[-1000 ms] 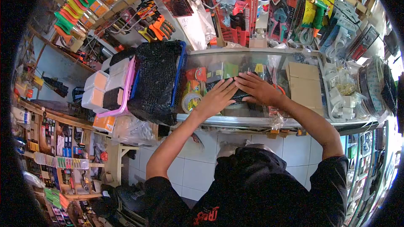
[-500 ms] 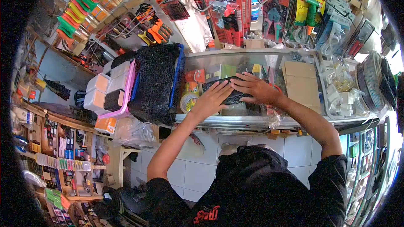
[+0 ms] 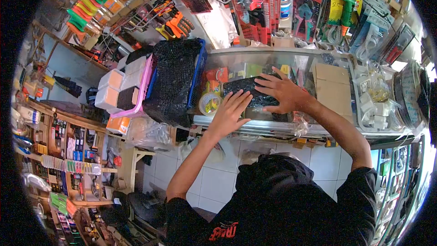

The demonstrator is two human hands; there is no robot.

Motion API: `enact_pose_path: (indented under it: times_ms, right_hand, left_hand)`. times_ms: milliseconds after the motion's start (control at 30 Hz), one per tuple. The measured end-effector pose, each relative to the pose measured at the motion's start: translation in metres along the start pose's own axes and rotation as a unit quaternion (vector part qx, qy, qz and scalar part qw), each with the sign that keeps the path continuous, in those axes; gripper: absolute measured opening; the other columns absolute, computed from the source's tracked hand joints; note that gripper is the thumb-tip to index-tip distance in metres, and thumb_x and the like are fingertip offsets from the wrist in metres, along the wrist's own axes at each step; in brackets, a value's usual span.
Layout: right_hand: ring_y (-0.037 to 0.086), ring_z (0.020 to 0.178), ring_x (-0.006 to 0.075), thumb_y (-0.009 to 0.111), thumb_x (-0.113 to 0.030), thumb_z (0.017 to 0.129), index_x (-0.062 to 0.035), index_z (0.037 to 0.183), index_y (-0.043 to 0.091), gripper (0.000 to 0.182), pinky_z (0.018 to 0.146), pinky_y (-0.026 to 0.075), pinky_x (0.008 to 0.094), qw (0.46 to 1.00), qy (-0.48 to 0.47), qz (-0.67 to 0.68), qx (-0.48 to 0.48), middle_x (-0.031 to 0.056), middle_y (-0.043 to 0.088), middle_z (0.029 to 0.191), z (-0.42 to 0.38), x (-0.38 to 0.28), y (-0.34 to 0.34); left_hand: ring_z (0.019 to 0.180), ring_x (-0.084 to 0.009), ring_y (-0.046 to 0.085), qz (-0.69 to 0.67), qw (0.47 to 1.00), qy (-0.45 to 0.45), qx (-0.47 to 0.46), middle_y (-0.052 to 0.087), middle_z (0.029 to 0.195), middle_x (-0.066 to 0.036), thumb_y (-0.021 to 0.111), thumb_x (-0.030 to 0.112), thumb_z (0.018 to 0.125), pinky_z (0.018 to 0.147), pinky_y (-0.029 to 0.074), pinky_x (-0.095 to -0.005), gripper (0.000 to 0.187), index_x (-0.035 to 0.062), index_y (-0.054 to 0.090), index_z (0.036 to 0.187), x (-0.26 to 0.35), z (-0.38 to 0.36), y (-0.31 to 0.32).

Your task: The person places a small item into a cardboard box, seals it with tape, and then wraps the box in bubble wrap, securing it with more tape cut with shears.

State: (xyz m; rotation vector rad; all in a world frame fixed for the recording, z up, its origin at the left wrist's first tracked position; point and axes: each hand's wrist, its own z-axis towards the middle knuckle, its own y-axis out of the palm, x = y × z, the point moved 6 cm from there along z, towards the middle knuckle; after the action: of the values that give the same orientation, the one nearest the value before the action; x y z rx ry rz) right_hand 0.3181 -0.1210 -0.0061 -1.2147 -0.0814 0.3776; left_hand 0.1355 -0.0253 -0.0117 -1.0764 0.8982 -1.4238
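Observation:
A dark, shiny flat bundle, perhaps black plastic (image 3: 244,85), lies on the glass counter (image 3: 218,58). My left hand (image 3: 232,114) rests on its near left edge, fingers spread and thumb out to the right. My right hand (image 3: 284,93) lies over its right part with the fingers spread apart. Neither hand is wrapped round anything. A roll of tape (image 3: 210,103) and an orange packet (image 3: 216,75) are seen left of the bundle, at or under the glass.
Left of the bundle stand a blue basket with black netting (image 3: 175,82) and a pink basket (image 3: 147,79) of white packs. Flat cardboard (image 3: 332,89) and a tray of small parts (image 3: 357,105) are on the right. Packaged tools (image 3: 252,9) hang behind the counter.
My hands have moved apart: the left a little left and down, the right slightly right. More of the dark bundle shows between them. The whole view has shifted slightly.

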Motion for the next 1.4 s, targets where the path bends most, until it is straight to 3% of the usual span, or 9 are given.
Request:
enact_pose_path:
  times_ms: [367, 467, 567, 667, 800, 933, 1033, 1233, 1400]
  right_hand:
    - [0.047, 0.142, 0.0330, 0.071, -0.055, 0.087, -0.0116, 0.149, 0.052, 0.078, 0.126, 0.016, 0.0602, 0.999, 0.036, -0.009, 0.022, 0.0140, 0.057, 0.145, 0.013, -0.019, -0.018]
    - [0.047, 0.141, 0.0334, 0.073, -0.054, 0.087, -0.0125, 0.149, 0.053, 0.077, 0.125, 0.018, 0.0611, 0.997, 0.056, 0.002, 0.062, 0.0137, 0.057, 0.144, 0.016, -0.019, -0.032]
    - [0.047, 0.141, 0.0336, 0.076, -0.049, 0.086, -0.0120, 0.146, 0.056, 0.073, 0.124, 0.021, 0.0619, 0.993, 0.078, 0.010, 0.085, 0.0129, 0.058, 0.144, 0.019, -0.026, -0.051]
    - [0.045, 0.144, 0.0333, 0.079, -0.040, 0.085, -0.0121, 0.141, 0.061, 0.065, 0.124, 0.021, 0.0609, 0.991, 0.100, 0.011, 0.090, 0.0110, 0.057, 0.147, 0.021, -0.038, -0.072]
    - [0.053, 0.134, 0.0354, 0.080, -0.035, 0.086, -0.0087, 0.132, 0.067, 0.054, 0.119, 0.031, 0.0559, 0.982, 0.121, 0.006, 0.147, 0.0139, 0.062, 0.139, 0.025, -0.073, -0.100]
    - [0.062, 0.113, 0.0337, 0.079, -0.034, 0.088, -0.0033, 0.119, 0.071, 0.044, 0.103, 0.043, 0.0479, 0.942, 0.194, 0.227, 0.153, 0.0159, 0.068, 0.118, 0.022, -0.116, -0.084]
    - [0.063, 0.105, 0.0320, 0.079, -0.032, 0.088, -0.0020, 0.111, 0.072, 0.038, 0.095, 0.047, 0.0448, 0.890, 0.211, 0.377, 0.148, 0.0147, 0.070, 0.107, 0.035, -0.162, -0.050]
    - [0.065, 0.095, 0.0281, 0.079, -0.022, 0.091, 0.0008, 0.100, 0.072, 0.026, 0.088, 0.049, 0.0412, 0.794, 0.242, 0.525, 0.185, 0.0123, 0.071, 0.096, 0.060, -0.229, -0.031]
    - [0.065, 0.090, 0.0282, 0.081, -0.022, 0.090, -0.0014, 0.097, 0.074, 0.022, 0.085, 0.049, 0.0408, 0.808, 0.285, 0.474, 0.204, 0.0117, 0.071, 0.092, 0.052, -0.243, -0.040]
  left_hand:
    - [0.141, -0.0386, 0.043, -0.057, 0.975, -0.101, 0.190, 0.046, 0.151, -0.021, 0.083, 0.034, 0.084, 0.117, 0.029, -0.0562, 0.078, 0.0031, 0.045, 0.145, -0.009, -0.030, -0.037]
    - [0.129, -0.0382, 0.051, -0.042, 0.960, -0.201, 0.191, 0.056, 0.138, -0.019, 0.080, 0.029, 0.086, 0.112, 0.033, -0.0542, 0.063, 0.0016, 0.054, 0.135, -0.053, -0.075, -0.005]
    - [0.118, -0.0380, 0.056, 0.081, 0.975, -0.195, 0.072, 0.065, 0.118, -0.018, 0.077, 0.024, 0.088, 0.106, 0.036, -0.0521, 0.041, 0.0020, 0.063, 0.119, -0.073, -0.094, 0.019]
    - [0.109, -0.0384, 0.059, 0.017, 0.969, -0.230, 0.094, 0.066, 0.105, -0.017, 0.075, 0.023, 0.089, 0.105, 0.036, -0.0505, 0.028, 0.0018, 0.067, 0.105, -0.073, -0.099, 0.013]
    - [0.109, -0.0365, 0.064, -0.176, 0.908, -0.250, 0.285, 0.071, 0.107, -0.013, 0.081, 0.017, 0.085, 0.100, 0.044, -0.0492, 0.025, 0.0041, 0.069, 0.102, -0.048, -0.127, -0.013]
    - [0.109, -0.0324, 0.067, -0.345, 0.851, -0.216, 0.333, 0.074, 0.102, -0.011, 0.084, 0.014, 0.083, 0.095, 0.049, -0.0481, 0.016, 0.0063, 0.074, 0.093, -0.007, -0.152, -0.041]
    - [0.109, -0.0293, 0.067, -0.254, 0.910, -0.074, 0.319, 0.072, 0.112, -0.013, 0.085, 0.015, 0.083, 0.093, 0.052, -0.0403, 0.025, 0.0053, 0.075, 0.105, 0.016, -0.152, -0.074]
    - [0.119, -0.0352, 0.059, -0.191, 0.945, -0.063, 0.259, 0.069, 0.116, -0.013, 0.088, 0.027, 0.080, 0.103, 0.044, -0.0488, 0.032, 0.0077, 0.071, 0.099, 0.031, -0.162, -0.093]
    - [0.129, -0.0301, 0.054, -0.481, 0.810, -0.151, 0.300, 0.059, 0.137, -0.017, 0.078, 0.034, 0.092, 0.109, 0.040, -0.0445, 0.062, 0.0008, 0.054, 0.138, 0.002, -0.164, -0.110]
